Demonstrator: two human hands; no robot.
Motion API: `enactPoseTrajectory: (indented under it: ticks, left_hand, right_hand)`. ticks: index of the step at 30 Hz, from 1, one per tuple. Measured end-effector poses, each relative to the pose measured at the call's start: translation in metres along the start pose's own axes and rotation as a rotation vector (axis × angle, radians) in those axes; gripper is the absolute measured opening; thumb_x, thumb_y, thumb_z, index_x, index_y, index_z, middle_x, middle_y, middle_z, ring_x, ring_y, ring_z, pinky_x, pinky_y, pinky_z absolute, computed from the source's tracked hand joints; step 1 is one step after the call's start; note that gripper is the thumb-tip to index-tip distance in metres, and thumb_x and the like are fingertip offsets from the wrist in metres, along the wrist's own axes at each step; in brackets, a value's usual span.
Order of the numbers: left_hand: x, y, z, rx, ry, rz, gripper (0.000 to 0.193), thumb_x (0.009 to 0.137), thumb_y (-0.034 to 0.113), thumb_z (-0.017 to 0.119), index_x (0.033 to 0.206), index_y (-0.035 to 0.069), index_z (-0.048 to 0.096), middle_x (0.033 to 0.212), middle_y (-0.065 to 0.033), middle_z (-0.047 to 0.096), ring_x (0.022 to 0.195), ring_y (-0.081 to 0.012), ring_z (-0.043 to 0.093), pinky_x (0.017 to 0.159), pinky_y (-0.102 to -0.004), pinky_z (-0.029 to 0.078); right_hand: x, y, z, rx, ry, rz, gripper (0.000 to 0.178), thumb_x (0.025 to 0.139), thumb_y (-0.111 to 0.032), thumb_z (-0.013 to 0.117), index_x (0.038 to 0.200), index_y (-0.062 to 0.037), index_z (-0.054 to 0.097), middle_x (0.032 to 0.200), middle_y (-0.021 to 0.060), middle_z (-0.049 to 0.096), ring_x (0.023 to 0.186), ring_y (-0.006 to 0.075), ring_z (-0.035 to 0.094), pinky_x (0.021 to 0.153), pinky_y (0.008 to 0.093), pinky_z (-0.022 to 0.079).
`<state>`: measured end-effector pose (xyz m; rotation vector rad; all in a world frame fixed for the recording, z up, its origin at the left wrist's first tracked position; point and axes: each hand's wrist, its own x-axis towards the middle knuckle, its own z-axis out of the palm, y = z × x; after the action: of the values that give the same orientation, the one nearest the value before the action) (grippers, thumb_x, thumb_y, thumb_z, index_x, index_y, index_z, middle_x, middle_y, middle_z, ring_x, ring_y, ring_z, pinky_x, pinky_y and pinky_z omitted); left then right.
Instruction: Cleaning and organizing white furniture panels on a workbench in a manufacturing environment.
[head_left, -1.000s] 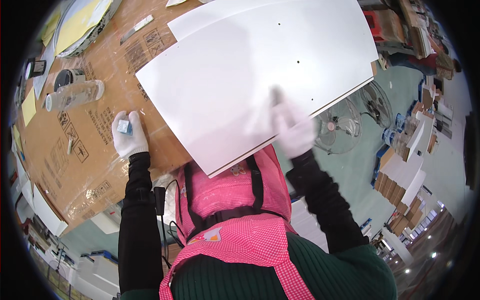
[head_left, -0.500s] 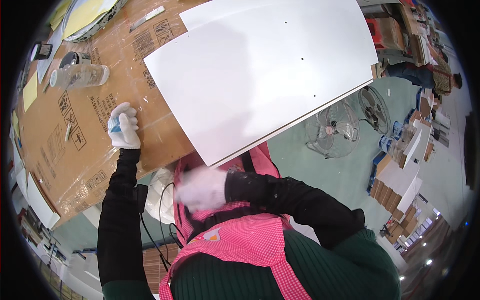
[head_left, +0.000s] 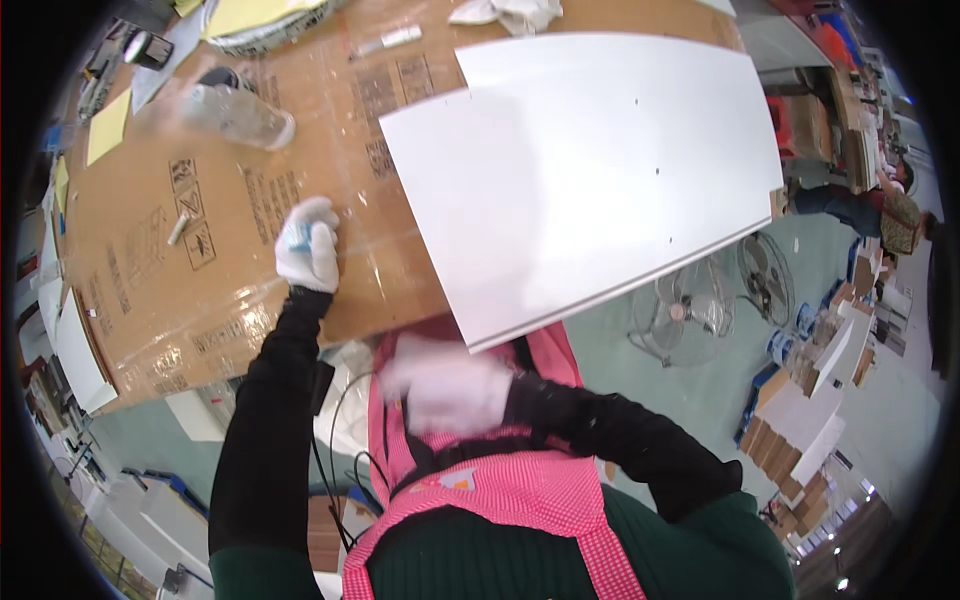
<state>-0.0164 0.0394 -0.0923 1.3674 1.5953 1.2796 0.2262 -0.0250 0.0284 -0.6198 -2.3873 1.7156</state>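
My left hand (head_left: 308, 245), in a white glove, rests on the cardboard-covered table (head_left: 240, 330). Its fingers curl round a small light-blue thing (head_left: 301, 237), mostly hidden by the glove. Low in front of the pink checked apron (head_left: 520, 475) is my right hand (head_left: 450, 388), also gloved in white. It is smeared by motion, so its fingers and anything in them do not show. Just beyond it lies a large white board (head_left: 590, 190) with a few small dark holes, its near corner jutting past the table edge.
A clear plastic bottle (head_left: 240, 115), a pale marker-like stick (head_left: 180, 228), a knife-like tool (head_left: 388, 41) and a white cloth (head_left: 510, 14) lie on the table. Two floor fans (head_left: 683, 312) stand at the right. Farther off is another person (head_left: 868, 212).
The whole view has shifted, so table and board appear farther right and lower. My left hand keeps its curled hold on the table; my right hand stays blurred before the apron.
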Motion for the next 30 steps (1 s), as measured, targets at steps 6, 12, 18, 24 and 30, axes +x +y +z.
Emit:
enactPoseTrajectory:
  ticks: [6,12,18,24,30]
  left_hand:
    - [0.004,0.006,0.009,-0.056,-0.024,-0.009,0.053,0.092,0.048,0.053,0.113,0.000,0.059,0.085,-0.0030,0.061,0.063,-0.0046,0.049,0.053,-0.0173,0.040]
    - [0.005,0.010,0.001,0.000,-0.024,0.019,0.047,0.093,0.043,0.051,0.112,0.000,0.059,0.085,-0.0034,0.061,0.065,-0.0059,0.050,0.056,-0.0190,0.042]
    - [0.002,0.009,0.000,0.030,0.005,-0.016,0.050,0.089,0.042,0.060,0.108,-0.004,0.060,0.086,-0.0071,0.063,0.079,-0.0140,0.059,0.075,-0.0263,0.048]
    - [0.007,0.016,0.002,0.055,0.012,-0.050,0.043,0.086,0.036,0.061,0.109,0.000,0.061,0.082,-0.0056,0.063,0.075,-0.0140,0.060,0.073,-0.0262,0.048]
    - [0.010,0.015,0.006,0.115,-0.003,0.050,0.039,0.086,0.031,0.060,0.109,0.000,0.061,0.083,-0.0056,0.063,0.076,-0.0132,0.060,0.073,-0.0258,0.048]
  right_hand:
    - [-0.064,0.138,-0.083,-0.088,1.144,0.501,0.026,0.095,-0.024,0.051,0.102,-0.0006,0.060,0.087,0.0101,0.064,0.081,0.0206,0.061,0.073,0.0339,0.052]
    - [0.054,0.095,-0.138,-0.653,0.966,0.561,0.042,0.084,-0.025,0.057,0.117,0.0010,0.056,0.113,0.0188,0.059,0.108,0.0321,0.053,0.097,0.0425,0.041]
    - [0.054,0.056,-0.135,0.363,0.856,0.518,0.045,0.090,-0.032,0.055,0.115,0.0046,0.059,0.113,0.0179,0.061,0.110,0.0245,0.057,0.094,0.0387,0.046]
    - [-0.005,0.159,-0.237,-0.643,1.591,0.835,0.028,0.082,-0.029,0.060,0.086,-0.0018,0.061,0.092,0.0206,0.064,0.091,0.0373,0.061,0.080,0.0471,0.048]
    - [0.134,0.040,-0.110,0.724,0.552,0.225,0.032,0.088,-0.032,0.060,0.114,-0.0131,0.063,0.121,0.0116,0.063,0.116,0.0283,0.056,0.098,0.0383,0.043]
